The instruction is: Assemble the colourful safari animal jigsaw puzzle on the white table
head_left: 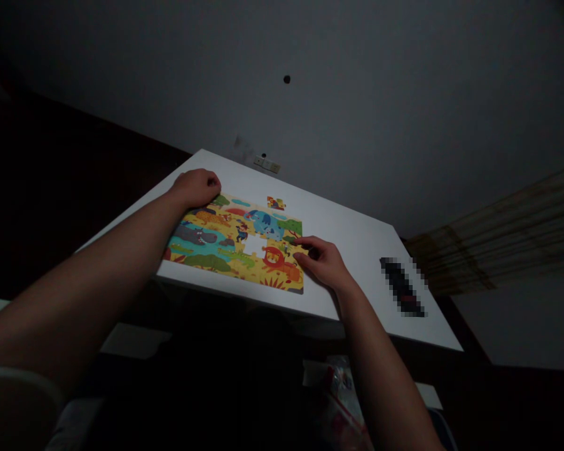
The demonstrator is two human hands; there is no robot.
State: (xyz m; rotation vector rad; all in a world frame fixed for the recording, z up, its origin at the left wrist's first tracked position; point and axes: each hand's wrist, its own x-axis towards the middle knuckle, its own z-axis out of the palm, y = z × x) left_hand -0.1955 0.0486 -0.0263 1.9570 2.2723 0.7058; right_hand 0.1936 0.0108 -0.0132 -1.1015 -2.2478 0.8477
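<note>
A jigsaw puzzle [207, 260] with cartoon animals lies flat on the white table [352, 244], a white gap showing near its middle. Above its top edge sits a loose puzzle piece [276, 203], separate from the rest. My left hand [197, 186] rests at the puzzle's upper left corner with its fingers curled in; their tips are mostly hidden. Over the right edge of the puzzle, my right hand [322, 258] has thumb and index finger apart, the tips touching the surface above the red-maned lion. Its other fingers are bent underneath.
Toward the table's right end lies a dark, pixelated object [402, 287]. A grey wall with a socket strip [267, 165] rises behind the table. At the right hangs a patterned curtain [493, 232]. Below the front edge is a clear plastic bag [341, 394].
</note>
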